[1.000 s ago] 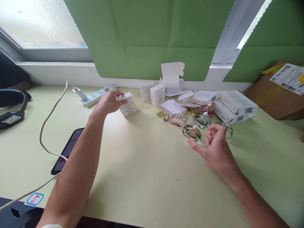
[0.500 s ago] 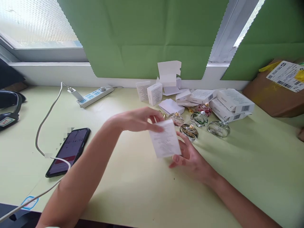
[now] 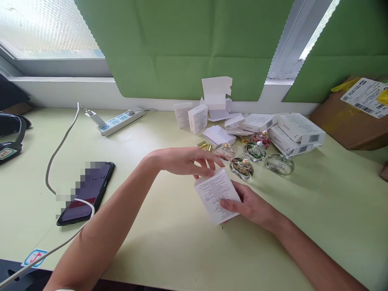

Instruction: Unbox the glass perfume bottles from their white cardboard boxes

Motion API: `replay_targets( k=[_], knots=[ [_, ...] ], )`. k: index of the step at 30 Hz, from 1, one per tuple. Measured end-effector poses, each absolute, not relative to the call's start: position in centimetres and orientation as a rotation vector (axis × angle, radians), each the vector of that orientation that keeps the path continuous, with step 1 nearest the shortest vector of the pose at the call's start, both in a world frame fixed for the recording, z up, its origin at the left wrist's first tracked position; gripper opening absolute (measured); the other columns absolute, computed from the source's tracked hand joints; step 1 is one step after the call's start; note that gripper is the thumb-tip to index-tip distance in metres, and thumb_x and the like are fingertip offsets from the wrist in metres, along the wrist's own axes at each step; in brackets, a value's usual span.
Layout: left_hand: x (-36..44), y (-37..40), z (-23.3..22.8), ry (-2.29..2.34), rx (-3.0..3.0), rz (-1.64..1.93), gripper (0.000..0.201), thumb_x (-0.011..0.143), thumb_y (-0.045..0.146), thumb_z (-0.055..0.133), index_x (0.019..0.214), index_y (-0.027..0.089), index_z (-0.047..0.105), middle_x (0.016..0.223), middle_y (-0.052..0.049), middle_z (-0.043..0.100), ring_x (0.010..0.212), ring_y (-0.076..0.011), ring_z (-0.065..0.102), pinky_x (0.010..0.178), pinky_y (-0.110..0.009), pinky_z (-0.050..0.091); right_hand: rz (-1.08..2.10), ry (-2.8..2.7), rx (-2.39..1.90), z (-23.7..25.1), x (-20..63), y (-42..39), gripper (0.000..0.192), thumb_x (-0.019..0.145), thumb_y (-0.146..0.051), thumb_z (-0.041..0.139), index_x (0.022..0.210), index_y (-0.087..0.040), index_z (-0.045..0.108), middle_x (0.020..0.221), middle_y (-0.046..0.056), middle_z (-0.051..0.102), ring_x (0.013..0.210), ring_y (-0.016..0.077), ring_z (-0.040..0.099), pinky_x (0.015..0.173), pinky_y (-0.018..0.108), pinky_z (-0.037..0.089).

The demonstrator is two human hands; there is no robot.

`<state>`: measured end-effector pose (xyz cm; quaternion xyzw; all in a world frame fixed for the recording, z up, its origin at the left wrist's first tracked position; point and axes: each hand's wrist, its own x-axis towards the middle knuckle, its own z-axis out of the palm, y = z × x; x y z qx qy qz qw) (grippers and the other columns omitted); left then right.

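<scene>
A flat white printed carton (image 3: 216, 193) is tilted above the table in front of me. My right hand (image 3: 253, 206) grips its lower right side, thumb across the printed face and fingers behind. At the carton's top edge, my left hand (image 3: 188, 161) has its thumb against the rim, with curled fingers just beyond it. Just past the carton lie round glass perfume bottles: a dark-patterned one (image 3: 241, 168), a pale pink one (image 3: 224, 151), a green one (image 3: 255, 151), a red one (image 3: 260, 139) and a clear one (image 3: 279, 164). Gold caps (image 3: 205, 145) lie beside them.
White boxes (image 3: 300, 127) are stacked at the back right, and an opened carton (image 3: 216, 93) stands by the wall. On the left are a phone (image 3: 87, 194), a white cable (image 3: 65, 141) and a power strip (image 3: 121, 122). A brown cardboard box (image 3: 342, 125) sits far right.
The carton has moved down and slightly right, its printed face now clearer. My right hand has closed around it, while my left hand has shifted to its top edge.
</scene>
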<state>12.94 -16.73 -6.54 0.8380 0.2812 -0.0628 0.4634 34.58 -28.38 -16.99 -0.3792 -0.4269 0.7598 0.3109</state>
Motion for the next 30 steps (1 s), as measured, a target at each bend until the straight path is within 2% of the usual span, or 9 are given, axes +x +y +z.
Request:
replay_targets(
  k=[8,14,19,26,30],
  knots=[
    [12.9,-17.0,-6.2,0.677,2.092,-0.186,0.042,0.089,0.034,0.060,0.131,0.032,0.058,0.115,-0.004,0.070,0.104,-0.0207,0.067,0.068,-0.021,0.054,2.056,-1.145,-0.966,-17.2,34.9,-28.3,0.042,0.080,-0.029,0.077,0.120,-0.024,0.064,0.113,0.004,0.070,0.099,0.0218,0.069,0.076,0.034,0.060],
    [13.3,-17.4,-6.0,0.650,2.113,-0.201,0.043,0.086,0.028,0.062,0.129,0.028,0.059,0.113,-0.002,0.070,0.100,-0.0150,0.067,0.070,-0.018,0.052,2.055,-1.198,-0.961,-17.2,35.1,-28.4,0.044,0.080,-0.028,0.078,0.121,-0.023,0.064,0.112,0.003,0.070,0.098,0.0189,0.068,0.078,0.029,0.056],
    [13.6,-17.9,-5.7,0.638,2.099,-0.223,0.045,0.084,0.028,0.066,0.128,0.025,0.060,0.112,-0.002,0.070,0.100,-0.0137,0.066,0.069,-0.016,0.052,2.071,-1.229,-0.940,-17.1,35.0,-28.6,0.044,0.080,-0.028,0.077,0.121,-0.023,0.064,0.108,0.002,0.071,0.095,0.0173,0.066,0.078,0.028,0.054],
    [13.5,-18.8,-5.2,0.688,2.192,-0.189,0.038,0.089,0.030,0.061,0.127,0.027,0.061,0.110,-0.003,0.070,0.094,-0.0142,0.067,0.065,-0.017,0.049,2.078,-1.196,-0.940,-17.1,34.7,-28.8,0.045,0.081,-0.028,0.077,0.124,-0.023,0.063,0.108,0.003,0.071,0.097,0.0178,0.066,0.079,0.028,0.052],
    [13.7,-19.2,-5.1,0.682,2.278,-0.156,0.035,0.092,0.031,0.058,0.127,0.026,0.061,0.116,-0.005,0.068,0.089,-0.0149,0.069,0.060,-0.019,0.047,2.061,-1.205,-0.973,-17.2,34.9,-28.9,0.045,0.081,-0.029,0.077,0.124,-0.023,0.063,0.108,0.003,0.071,0.097,0.0184,0.066,0.078,0.029,0.052]
  ],
)
